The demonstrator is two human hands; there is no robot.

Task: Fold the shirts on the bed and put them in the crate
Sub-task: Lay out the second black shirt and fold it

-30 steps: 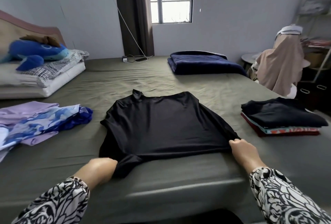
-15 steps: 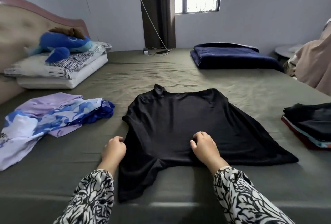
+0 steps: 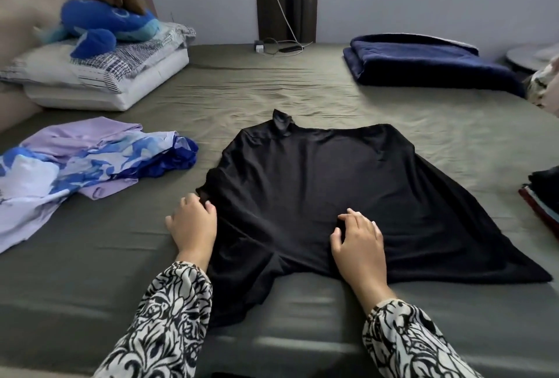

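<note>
The left hand [image 3: 193, 225] pinches the left edge of the black shirt [image 3: 332, 196]; the right hand [image 3: 358, 237] rests on the fabric, fingers curled into it. The shirt lies flat on the bed [image 3: 90, 256]. Folding is starting; next, fold the left side inward.

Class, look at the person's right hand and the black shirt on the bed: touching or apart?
Touching. The head view shows the right hand resting on the black shirt, fingertips curled into the fabric near its lower edge.
</note>
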